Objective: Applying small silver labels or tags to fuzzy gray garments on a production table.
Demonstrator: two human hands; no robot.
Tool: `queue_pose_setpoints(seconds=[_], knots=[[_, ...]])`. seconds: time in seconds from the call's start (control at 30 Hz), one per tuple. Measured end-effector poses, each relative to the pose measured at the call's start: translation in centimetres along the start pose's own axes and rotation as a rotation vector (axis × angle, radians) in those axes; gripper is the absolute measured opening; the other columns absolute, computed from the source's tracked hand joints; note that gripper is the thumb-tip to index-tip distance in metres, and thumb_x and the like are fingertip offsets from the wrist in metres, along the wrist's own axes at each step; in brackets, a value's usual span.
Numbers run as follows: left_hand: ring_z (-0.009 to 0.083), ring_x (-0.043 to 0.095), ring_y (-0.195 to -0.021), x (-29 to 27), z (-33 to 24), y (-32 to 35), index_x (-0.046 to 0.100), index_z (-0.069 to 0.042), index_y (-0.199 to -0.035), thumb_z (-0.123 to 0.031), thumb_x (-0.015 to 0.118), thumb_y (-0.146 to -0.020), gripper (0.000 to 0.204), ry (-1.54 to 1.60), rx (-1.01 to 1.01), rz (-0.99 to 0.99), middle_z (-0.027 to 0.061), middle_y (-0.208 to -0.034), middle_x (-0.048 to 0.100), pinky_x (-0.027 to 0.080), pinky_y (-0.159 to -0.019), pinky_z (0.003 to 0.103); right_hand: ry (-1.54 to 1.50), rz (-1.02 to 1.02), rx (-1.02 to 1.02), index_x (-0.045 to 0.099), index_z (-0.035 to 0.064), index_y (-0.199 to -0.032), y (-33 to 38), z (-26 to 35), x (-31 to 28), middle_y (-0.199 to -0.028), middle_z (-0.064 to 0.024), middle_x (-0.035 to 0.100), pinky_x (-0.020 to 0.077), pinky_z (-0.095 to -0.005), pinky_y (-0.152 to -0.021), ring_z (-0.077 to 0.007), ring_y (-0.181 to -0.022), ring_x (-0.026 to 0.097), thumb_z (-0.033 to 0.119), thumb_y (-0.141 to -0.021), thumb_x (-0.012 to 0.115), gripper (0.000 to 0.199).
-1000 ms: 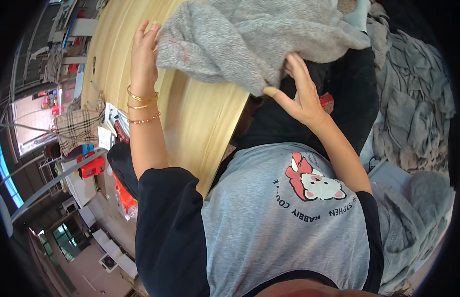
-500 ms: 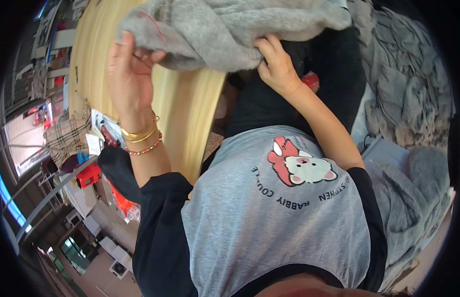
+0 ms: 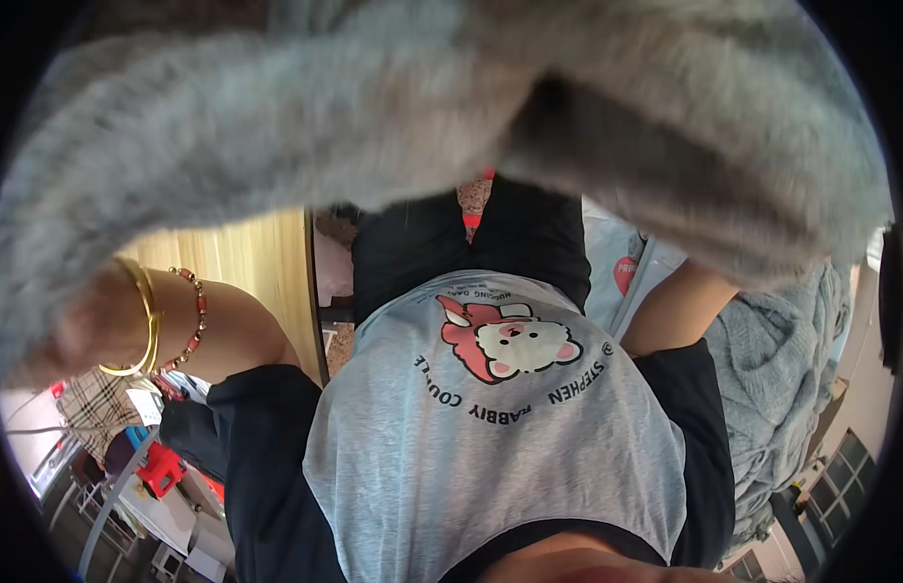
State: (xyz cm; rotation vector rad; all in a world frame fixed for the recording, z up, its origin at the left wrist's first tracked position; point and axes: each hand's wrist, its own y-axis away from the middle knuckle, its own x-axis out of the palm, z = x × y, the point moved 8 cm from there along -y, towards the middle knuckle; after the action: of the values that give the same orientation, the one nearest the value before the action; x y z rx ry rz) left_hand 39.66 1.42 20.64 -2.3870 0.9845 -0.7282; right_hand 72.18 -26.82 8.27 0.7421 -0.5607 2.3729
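A fuzzy grey knit garment (image 3: 277, 126) is spread in the air across the whole upper part of the head view, close to the camera and blurred by motion. A dark opening shows in its right half. My left hand (image 3: 80, 316), smeared by motion, is closed on the garment's left end, with gold bangles and a beaded bracelet at the wrist. My raised right forearm (image 3: 680, 306) goes up behind the garment's right part, which hides my right hand and its fingers.
A pale wooden tabletop (image 3: 247, 257) lies to the left of my lap. More grey knit pieces (image 3: 777, 379) are heaped on the right. A red stool (image 3: 162, 471) and a checked cloth (image 3: 97, 408) are at the lower left.
The garment has come up from the table and lap toward the camera and is spread wide. Both arms have risen and moved apart; my right hand is now covered.
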Motion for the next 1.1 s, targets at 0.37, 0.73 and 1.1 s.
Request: queue_pose_setpoints(seconds=[0.37, 0.73, 1.1], knots=[[-0.0006, 0.05, -0.053, 4.2, 22.4, 13.0, 0.063, -0.005, -0.1, -0.013, 0.074, -0.089, 0.017, -0.553, -0.871, 0.243, -0.0056, -0.072, 0.059, 0.037, -0.047, 0.015, 0.975, 0.207, 0.65, 0.051, 0.0001, -0.138, 2.0, -15.3, -3.1, -0.103, -0.0025, 0.06, 0.0473, -0.0236, -0.079, -0.0093, -0.09, 0.058, 0.005, -0.081, 0.074, 0.062], [0.0007, 0.053, -0.051, 5.8, 22.1, 15.0, 0.063, -0.002, -0.101, -0.011, 0.078, -0.085, 0.023, -0.334, -0.908, 0.059, -0.0034, -0.068, 0.06, 0.041, -0.046, 0.016, 0.614, -0.157, 0.491, 0.057, -0.0065, -0.124, 3.5, -14.1, -6.5, -0.103, -0.0122, 0.071, 0.0533, -0.0228, -0.079, -0.0128, -0.091, 0.068, 0.003, -0.087, 0.069, 0.04], [0.0024, 0.061, -0.057, 5.7, 21.0, 14.1, 0.062, 0.0, -0.1, -0.004, 0.078, -0.083, 0.024, -0.266, -0.872, -0.031, 0.0009, -0.081, 0.065, 0.046, -0.048, 0.015, 0.723, -0.14, 0.133, 0.063, -0.0056, -0.118, 1.9, -8.2, -2.6, -0.107, -0.0094, 0.069, 0.0514, -0.0256, -0.088, -0.0138, -0.098, 0.065, -0.001, -0.09, 0.066, 0.029]])
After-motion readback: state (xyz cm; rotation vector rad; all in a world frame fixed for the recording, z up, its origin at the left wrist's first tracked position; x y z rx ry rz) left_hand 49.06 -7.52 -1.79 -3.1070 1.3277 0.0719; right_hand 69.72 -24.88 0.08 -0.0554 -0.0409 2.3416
